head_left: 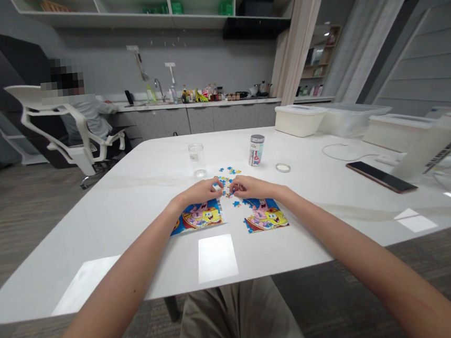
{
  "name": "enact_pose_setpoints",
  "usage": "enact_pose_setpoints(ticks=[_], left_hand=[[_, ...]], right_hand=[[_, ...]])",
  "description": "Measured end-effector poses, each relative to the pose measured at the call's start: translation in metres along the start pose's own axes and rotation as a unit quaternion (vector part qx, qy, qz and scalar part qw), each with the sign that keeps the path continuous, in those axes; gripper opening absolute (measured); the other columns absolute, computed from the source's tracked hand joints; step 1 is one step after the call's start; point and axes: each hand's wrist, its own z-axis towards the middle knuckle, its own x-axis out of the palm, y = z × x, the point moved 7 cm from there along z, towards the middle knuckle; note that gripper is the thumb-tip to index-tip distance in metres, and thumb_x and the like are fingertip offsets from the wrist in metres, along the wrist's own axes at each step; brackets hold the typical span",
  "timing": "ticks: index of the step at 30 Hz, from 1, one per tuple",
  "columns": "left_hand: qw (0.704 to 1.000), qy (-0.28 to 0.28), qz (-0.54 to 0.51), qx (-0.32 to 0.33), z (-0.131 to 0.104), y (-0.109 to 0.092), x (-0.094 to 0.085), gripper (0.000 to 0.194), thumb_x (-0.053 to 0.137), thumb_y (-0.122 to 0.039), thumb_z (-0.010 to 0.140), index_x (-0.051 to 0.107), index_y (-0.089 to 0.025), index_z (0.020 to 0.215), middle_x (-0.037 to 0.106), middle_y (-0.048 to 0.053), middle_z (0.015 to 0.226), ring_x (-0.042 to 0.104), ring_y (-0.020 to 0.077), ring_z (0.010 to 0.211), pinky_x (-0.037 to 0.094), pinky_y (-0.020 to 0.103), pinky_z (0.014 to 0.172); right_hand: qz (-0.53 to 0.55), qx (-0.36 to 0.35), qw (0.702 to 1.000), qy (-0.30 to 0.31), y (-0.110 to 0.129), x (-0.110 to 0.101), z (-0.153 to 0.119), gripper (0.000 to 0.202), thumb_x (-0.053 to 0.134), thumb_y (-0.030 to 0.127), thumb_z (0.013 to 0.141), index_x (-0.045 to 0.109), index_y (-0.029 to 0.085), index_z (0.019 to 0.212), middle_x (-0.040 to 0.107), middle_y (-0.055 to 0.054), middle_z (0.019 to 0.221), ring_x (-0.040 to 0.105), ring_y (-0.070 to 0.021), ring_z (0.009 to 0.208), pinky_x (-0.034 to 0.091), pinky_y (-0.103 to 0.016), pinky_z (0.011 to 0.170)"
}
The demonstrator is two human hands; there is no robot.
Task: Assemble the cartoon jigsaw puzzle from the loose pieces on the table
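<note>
Loose jigsaw puzzle pieces (229,169), mostly blue and yellow, lie in a small pile beyond and between my hands. My left hand (200,192) is closed at the pile's left side, its thumb and fingers pinching a puzzle piece. From the right, my right hand (253,187) pinches at the near pieces; its fingertips seem to hold one, though it is partly hidden. Below my left wrist lies a printed picture sheet (204,215) of cartoon characters, partly covered. A partly assembled puzzle (267,217) with the same picture lies below my right hand, its left edge jagged.
Beyond the pile stand a clear jar (197,161) and a printed canister (256,150), with a round lid (283,167) beside it. At right are a phone (382,176), a cable and storage boxes (300,119). A person sits in a white chair (83,129) at the left back.
</note>
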Motion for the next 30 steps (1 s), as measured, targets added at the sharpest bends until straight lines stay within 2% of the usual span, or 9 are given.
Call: enact_pose_setpoints(ticks=[4,10,16,23,26,30], left_hand=[[1.000,0.003,0.001,0.003,0.000,-0.003,0.000,0.018,0.053,-0.033,0.077,0.058,-0.020,0.089,0.061,-0.005,0.059,0.050,0.0124,0.053,0.037,0.023,0.055],[1.000,0.005,-0.004,0.005,-0.001,-0.004,0.000,0.019,0.053,-0.034,0.078,0.055,-0.020,0.090,0.061,-0.005,0.061,0.051,0.0127,0.055,0.038,0.023,0.057],[1.000,0.007,-0.003,0.013,-0.001,-0.004,0.001,0.018,0.053,-0.036,0.078,0.050,-0.021,0.087,0.059,-0.005,0.061,0.050,0.0134,0.057,0.038,0.024,0.059],[0.997,-0.030,-0.041,0.055,-0.001,-0.010,-0.005,0.019,0.051,-0.038,0.082,0.050,-0.020,0.082,0.046,-0.007,0.055,0.039,0.0105,0.054,0.033,0.023,0.055],[0.995,-0.039,-0.069,0.053,-0.002,-0.011,-0.007,0.024,0.053,-0.042,0.082,0.053,-0.018,0.080,0.044,-0.006,0.053,0.034,0.0091,0.052,0.029,0.022,0.051],[0.993,-0.036,-0.097,0.058,-0.001,-0.013,-0.007,0.033,0.055,-0.049,0.082,0.058,-0.016,0.079,0.044,-0.006,0.053,0.031,0.0080,0.049,0.024,0.022,0.047]], right_hand=[[-0.019,-0.043,0.999,-0.015,0.005,-0.002,0.001,0.020,0.057,0.011,0.081,0.066,0.017,0.098,0.057,-0.003,0.085,0.054,-0.0153,0.075,0.044,-0.027,0.072],[-0.046,-0.092,0.994,-0.039,0.011,-0.001,-0.002,0.017,0.056,0.015,0.086,0.067,0.017,0.098,0.059,-0.006,0.090,0.056,-0.0163,0.079,0.044,-0.029,0.076],[-0.057,-0.090,0.994,-0.036,0.017,-0.004,-0.002,0.016,0.054,0.022,0.089,0.065,0.017,0.099,0.061,-0.005,0.088,0.056,-0.0162,0.077,0.044,-0.028,0.074],[-0.050,-0.063,0.994,-0.068,0.018,-0.007,-0.002,0.016,0.050,0.015,0.087,0.059,0.017,0.100,0.062,-0.005,0.088,0.055,-0.0155,0.076,0.043,-0.027,0.071],[-0.043,-0.027,0.995,-0.085,0.017,-0.007,-0.002,0.013,0.052,0.021,0.088,0.056,0.017,0.099,0.062,-0.005,0.088,0.055,-0.0151,0.074,0.041,-0.027,0.069],[-0.026,0.009,0.995,-0.098,0.016,-0.009,-0.002,0.019,0.053,0.031,0.090,0.053,0.017,0.103,0.063,-0.004,0.085,0.055,-0.0149,0.071,0.040,-0.026,0.065]])
